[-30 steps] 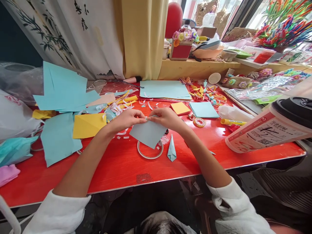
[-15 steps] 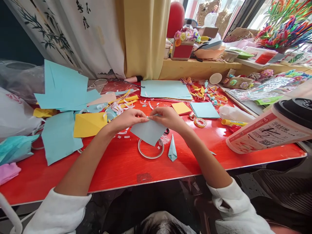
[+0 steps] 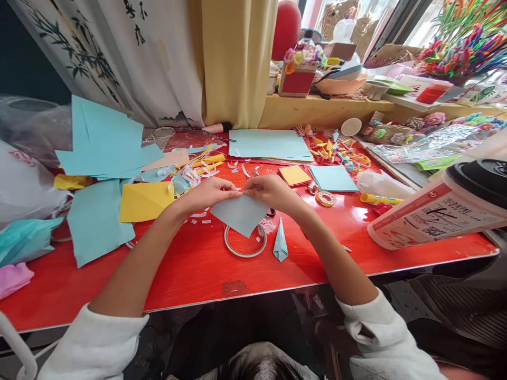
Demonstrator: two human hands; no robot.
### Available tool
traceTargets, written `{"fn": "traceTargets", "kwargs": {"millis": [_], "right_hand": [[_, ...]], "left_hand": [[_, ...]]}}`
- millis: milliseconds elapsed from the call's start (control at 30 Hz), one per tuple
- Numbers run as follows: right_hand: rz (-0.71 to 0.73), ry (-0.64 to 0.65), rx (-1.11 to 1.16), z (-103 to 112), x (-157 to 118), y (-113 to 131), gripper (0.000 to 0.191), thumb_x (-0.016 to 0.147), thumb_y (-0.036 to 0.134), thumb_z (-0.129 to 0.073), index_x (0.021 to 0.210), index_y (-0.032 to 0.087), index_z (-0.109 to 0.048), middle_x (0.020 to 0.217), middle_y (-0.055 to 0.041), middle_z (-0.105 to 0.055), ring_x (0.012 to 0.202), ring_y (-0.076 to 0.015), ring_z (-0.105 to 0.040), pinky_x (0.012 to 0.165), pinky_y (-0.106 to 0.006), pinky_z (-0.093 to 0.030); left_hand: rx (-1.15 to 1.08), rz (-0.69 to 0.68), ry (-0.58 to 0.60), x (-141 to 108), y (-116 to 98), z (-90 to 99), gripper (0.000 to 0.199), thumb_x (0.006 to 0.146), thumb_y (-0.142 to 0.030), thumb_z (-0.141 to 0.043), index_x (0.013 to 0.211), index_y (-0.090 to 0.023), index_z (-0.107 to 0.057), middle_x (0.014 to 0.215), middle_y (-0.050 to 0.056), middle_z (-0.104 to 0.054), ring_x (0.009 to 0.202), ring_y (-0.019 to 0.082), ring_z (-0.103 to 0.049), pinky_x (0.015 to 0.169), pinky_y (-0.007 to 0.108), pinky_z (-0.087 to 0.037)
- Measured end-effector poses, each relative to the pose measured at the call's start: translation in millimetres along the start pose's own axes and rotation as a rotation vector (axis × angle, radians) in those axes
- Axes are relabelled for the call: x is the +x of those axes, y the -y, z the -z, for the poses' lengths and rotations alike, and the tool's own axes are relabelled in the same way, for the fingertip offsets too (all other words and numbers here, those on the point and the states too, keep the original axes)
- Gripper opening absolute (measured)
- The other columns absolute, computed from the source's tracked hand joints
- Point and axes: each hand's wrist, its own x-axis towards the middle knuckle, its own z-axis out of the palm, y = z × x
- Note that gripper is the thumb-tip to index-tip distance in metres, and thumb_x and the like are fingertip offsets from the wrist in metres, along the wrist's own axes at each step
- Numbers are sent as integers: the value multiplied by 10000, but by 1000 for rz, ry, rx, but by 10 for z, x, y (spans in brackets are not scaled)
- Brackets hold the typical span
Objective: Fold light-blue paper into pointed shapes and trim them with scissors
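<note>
Both hands meet at the top corner of a light blue square of paper [image 3: 242, 215], which hangs point-down over the table. My left hand [image 3: 212, 193] pinches the paper's upper edge between thumb and fingers. Pressed against the same edge from the other side, my right hand [image 3: 270, 191] pinches it too. Beneath the paper's lower point lies a ring-shaped roll of tape [image 3: 245, 255]. A folded light blue paper piece [image 3: 280, 245], narrow and pointed, rests to the right of the roll.
Light blue squares [image 3: 333, 178] and yellow squares [image 3: 294, 176] are stacked on the red table [image 3: 190, 279]. Paper scraps [image 3: 200, 169] litter the back. A large lidded cup [image 3: 431, 208] stands at the right; yellow paper [image 3: 146, 202] and blue sheets [image 3: 101, 221] lie left.
Almost nothing differs. The hands keep their pinch on the paper, which has shifted very slightly to the left.
</note>
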Motion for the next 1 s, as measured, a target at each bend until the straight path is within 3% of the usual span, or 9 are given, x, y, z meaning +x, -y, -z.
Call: {"fn": "traceTargets", "kwargs": {"millis": [267, 467, 733, 1000], "right_hand": [[-26, -24, 34, -24, 15, -55, 188, 841, 256, -527, 846, 152, -683, 876, -60, -695, 800, -159, -597, 657, -256, -388], [-14, -69, 37, -48, 28, -108, 148, 816, 200, -534, 845, 164, -675, 871, -47, -703, 820, -162, -615, 675, -255, -402], [-36, -47, -82, -38, 26, -76, 194, 820, 206, -527, 851, 176, -717, 860, -44, -703, 757, -147, -572, 633, -256, -355], [-12, -24, -74, -39, 3, -50, 213, 830, 219, -517, 856, 162, -721, 853, -49, -697, 734, -141, -555, 621, -254, -349]], "left_hand": [[-43, 69, -45, 8, -3, -13, 380, 729, -533, -593, 692, -155, -602, 678, 13, -551, 599, 114, -453, 511, 232, -300], [-50, 31, -30, 16, 11, -38, 414, 770, -552, -533, 724, -153, -636, 678, 26, -562, 584, 115, -444, 506, 235, -278], [-11, 15, -107, 56, 43, -69, 405, 738, -549, -578, 782, -153, -649, 769, 33, -610, 675, 139, -502, 550, 238, -325], [-8, 14, -60, 27, -4, -44, 364, 767, -508, -556, 793, -154, -638, 798, 33, -615, 709, 142, -509, 582, 242, -339]]}}
